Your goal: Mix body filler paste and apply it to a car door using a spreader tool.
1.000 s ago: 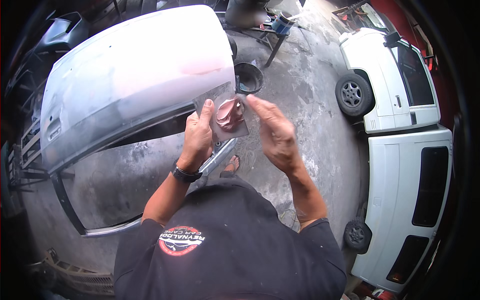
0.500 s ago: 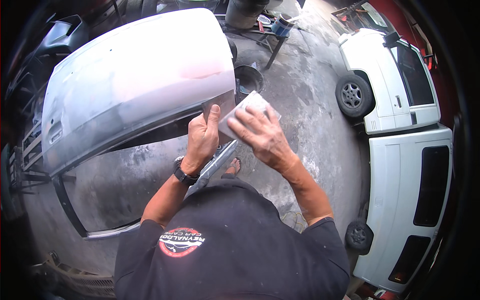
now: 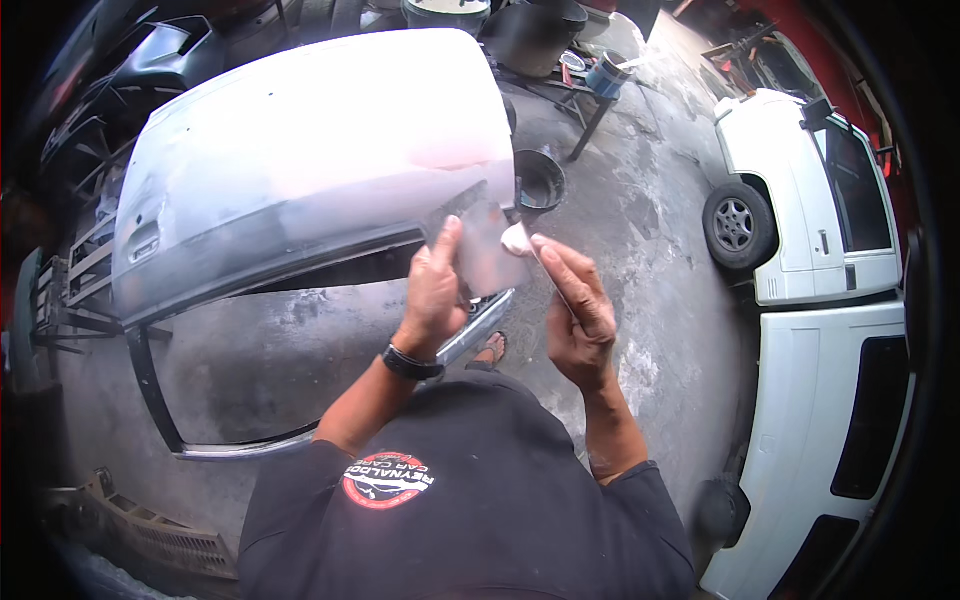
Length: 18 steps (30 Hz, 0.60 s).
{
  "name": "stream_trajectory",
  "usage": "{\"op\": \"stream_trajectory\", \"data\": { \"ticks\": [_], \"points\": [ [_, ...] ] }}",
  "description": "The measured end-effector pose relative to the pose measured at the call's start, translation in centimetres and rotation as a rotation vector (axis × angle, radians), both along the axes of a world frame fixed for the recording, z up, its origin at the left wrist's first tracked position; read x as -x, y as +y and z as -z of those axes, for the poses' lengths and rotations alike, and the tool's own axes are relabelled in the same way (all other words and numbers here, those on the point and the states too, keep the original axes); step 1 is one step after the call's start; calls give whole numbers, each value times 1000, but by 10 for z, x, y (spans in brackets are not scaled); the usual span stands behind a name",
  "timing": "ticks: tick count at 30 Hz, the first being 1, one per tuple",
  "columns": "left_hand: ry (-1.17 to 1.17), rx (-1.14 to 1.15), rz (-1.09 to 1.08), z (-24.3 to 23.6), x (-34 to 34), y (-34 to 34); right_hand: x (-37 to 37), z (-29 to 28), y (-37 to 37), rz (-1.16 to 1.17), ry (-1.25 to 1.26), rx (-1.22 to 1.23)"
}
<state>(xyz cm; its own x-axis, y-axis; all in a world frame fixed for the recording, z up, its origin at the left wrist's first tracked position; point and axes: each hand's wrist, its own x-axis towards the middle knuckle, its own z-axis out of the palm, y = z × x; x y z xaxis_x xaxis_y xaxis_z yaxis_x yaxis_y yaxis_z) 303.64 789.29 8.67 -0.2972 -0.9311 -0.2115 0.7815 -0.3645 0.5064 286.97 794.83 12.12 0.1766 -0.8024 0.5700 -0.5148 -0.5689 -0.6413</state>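
Note:
My left hand [image 3: 432, 295] grips a flat grey putty plate [image 3: 490, 255], its thumb lying on the top face. In my right hand [image 3: 582, 315] is a thin putty spreader [image 3: 552, 270], turned almost edge-on and pinched between thumb and fingers. A lump of pale pinkish putty [image 3: 516, 240] sits between the spreader's tip and the plate's right edge; which of the two bears it is hard to tell. Just beyond my hands lies a car door [image 3: 320, 120], white and grey with a faint pink patch near its right end and an open window frame.
A dark bucket [image 3: 541, 182] stands on the concrete floor [image 3: 660, 230] by the door's right end. Behind it, a metal stand [image 3: 590, 130] carries a blue-labelled can [image 3: 607, 76] and a large dark tub [image 3: 532, 40]. A white vehicle [image 3: 830, 340] is parked on the right.
My right hand has turned the spreader from face-up over the plate to nearly edge-on, and the putty lump now shows. My view has shifted, so the door sits farther right.

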Motion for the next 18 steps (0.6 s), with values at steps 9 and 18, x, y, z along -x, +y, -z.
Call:
{"op": "stream_trajectory", "data": {
  "ticks": [9,18],
  "points": [
    [243,-103,176,15,9,8,33,40,-10,-66,65,-177],
    [-284,153,87,6,51,7,91,-23,-43,-199,31,-60]
  ]
}}
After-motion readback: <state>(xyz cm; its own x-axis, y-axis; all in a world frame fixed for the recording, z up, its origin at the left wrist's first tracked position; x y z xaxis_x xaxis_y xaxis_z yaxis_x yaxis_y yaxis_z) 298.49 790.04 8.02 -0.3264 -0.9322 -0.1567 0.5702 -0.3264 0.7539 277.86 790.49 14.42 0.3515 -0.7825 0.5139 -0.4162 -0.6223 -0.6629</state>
